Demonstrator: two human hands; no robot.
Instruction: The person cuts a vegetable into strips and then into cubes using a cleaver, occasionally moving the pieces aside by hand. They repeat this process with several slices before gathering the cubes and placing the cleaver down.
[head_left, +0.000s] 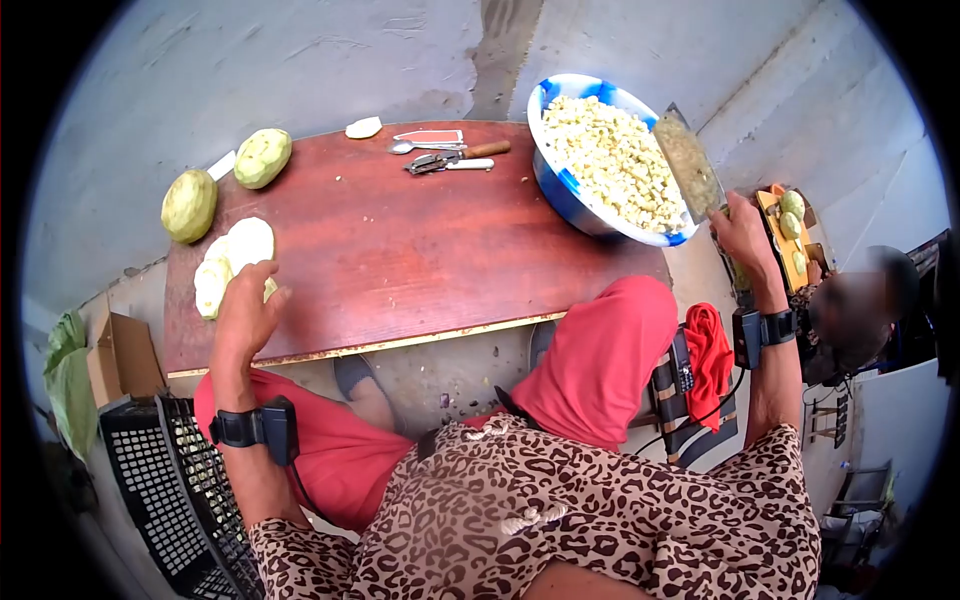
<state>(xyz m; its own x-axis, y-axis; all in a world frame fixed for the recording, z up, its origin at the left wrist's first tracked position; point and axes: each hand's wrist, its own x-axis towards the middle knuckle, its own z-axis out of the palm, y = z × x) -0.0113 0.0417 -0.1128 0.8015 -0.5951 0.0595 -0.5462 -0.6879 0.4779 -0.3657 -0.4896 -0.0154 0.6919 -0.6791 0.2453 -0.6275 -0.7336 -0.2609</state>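
Sits at the near edge of a low red-brown table [400, 250], with knees in red cloth against it.

Reaches the left hand [245, 310] forward to the table's near left corner. Holds the forearm straight, a black band on the wrist, palm down and fingers curled. Closes that grip over a pale cut piece [271, 290] that is mostly hidden under the palm, so cannot tell its long axis. Touches with the fingertips a larger peeled half [250, 243], lying just beyond toward the table's far side. Has a second half [211, 285] just beside the hand, lying lengthwise from the table's near edge toward its far one.

Raises the right hand [745, 235] past the table's right end, elbow bent, forearm rising steeply, wrist banded in black too. Clamps that grip on a cleaver [690, 165], with the handle buried in the fist. Points the blade away from the body and slightly left. Lays its long axis along the right rim of the blue-and-white bowl [552, 185] at the table's far right corner. Turns the broad face up, coated with pale diced bits [610, 160] like those heaped in the bowl.

Has two peeled green fruits [189, 205] at the table's far left corner. Has a spoon [400, 147] and a wooden-handled tool [460, 155] near the middle of its far edge, and a black crate [170, 480] on the floor below its near left corner.
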